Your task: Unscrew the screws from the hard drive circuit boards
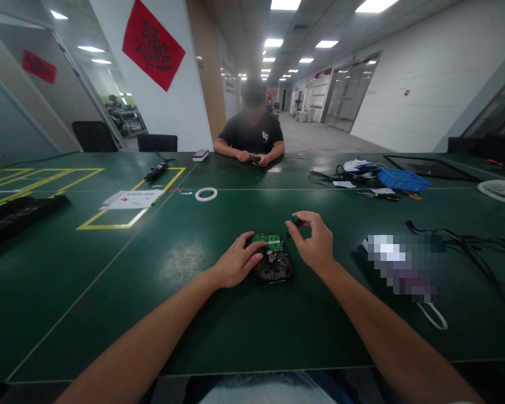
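Note:
A hard drive (274, 268) lies flat on the green table in front of me, its green circuit board (273, 241) facing up at the far end. My left hand (238, 261) holds the drive down from its left side, fingers spread over the edge and the board. Above the drive's far right corner, my right hand (313, 238) pinches a small dark tool (295, 220), apparently a short screwdriver. Its tip points down toward the board's right edge; whether it touches is too small to tell.
Across the table (219, 336) sits a person (252, 132) handling a small dark object. A white tape roll (206, 194) and paper (132, 199) lie to the left. A blue tray (404, 178), a yellow-black tool (385, 194) and black cables (471, 241) are on the right.

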The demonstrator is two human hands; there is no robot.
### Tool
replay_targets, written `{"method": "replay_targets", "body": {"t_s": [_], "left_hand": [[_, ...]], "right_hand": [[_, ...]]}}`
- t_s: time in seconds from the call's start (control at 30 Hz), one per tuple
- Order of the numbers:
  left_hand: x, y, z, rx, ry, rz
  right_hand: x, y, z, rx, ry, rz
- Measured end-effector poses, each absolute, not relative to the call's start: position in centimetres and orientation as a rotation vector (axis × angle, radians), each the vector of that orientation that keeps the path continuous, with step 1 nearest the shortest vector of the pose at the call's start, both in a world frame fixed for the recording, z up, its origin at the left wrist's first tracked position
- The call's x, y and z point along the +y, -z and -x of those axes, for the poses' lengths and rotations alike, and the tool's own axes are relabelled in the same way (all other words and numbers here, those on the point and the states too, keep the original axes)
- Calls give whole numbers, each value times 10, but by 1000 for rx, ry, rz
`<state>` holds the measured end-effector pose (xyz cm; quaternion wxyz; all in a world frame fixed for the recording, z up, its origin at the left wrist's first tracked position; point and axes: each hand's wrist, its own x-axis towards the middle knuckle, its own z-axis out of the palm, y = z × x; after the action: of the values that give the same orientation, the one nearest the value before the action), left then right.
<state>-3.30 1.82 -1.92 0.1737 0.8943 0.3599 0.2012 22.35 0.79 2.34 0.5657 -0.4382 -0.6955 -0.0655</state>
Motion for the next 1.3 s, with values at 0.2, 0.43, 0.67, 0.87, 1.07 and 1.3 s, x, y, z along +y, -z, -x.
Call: {"method": "replay_targets", "body": {"t_s": [0.2,0.43,0.67,0.87,1.07,1.3], "left_hand": [[19,21,33,1016,-574,-2534],[20,23,33,1019,-578,-2546],[19,22,33,1021,-580,-2547],[19,23,33,1027,-577,-2547],[20,24,33,1021,-587,-2547],[19,23,33,1028,-594,-2535]], "right_hand": [[10,-21,-226,-1659,159,1043],[6,-23,-224,-1624,166,1043],[5,-27,-222,-1669,259,1013],[8,-22,-225,-1627,163,946],[4,-26,-221,-1682,259,955],[9,-22,-221,-1631,162,957]]}}
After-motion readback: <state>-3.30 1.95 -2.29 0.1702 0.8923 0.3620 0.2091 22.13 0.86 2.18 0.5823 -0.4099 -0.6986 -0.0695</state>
